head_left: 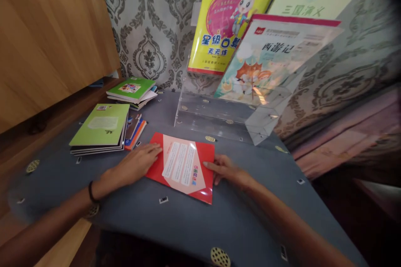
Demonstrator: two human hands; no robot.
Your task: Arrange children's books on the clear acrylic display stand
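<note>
A red book (183, 165) with a pale pink panel and white text columns lies on the grey-blue cloth in front of me. My left hand (140, 160) rests its outstretched fingers over the book's left edge; its thumb is hidden. At the right edge, my right hand (226, 170) pinches the book, thumb on top and the other fingers curled beside and beneath it. Beyond the book stands a clear acrylic rack (213, 112). It bears a yellow workbook (216, 56), a teal-and-white book (260, 62) and a pale green book (316, 0), all leaning back.
On the left are a stack topped by a light green book (98, 125), with orange and blue books partly under it, and another stack topped by a green book (131, 87). A wooden cabinet (56, 37) borders the left side. Patterned wallpaper (150, 46) covers the wall behind.
</note>
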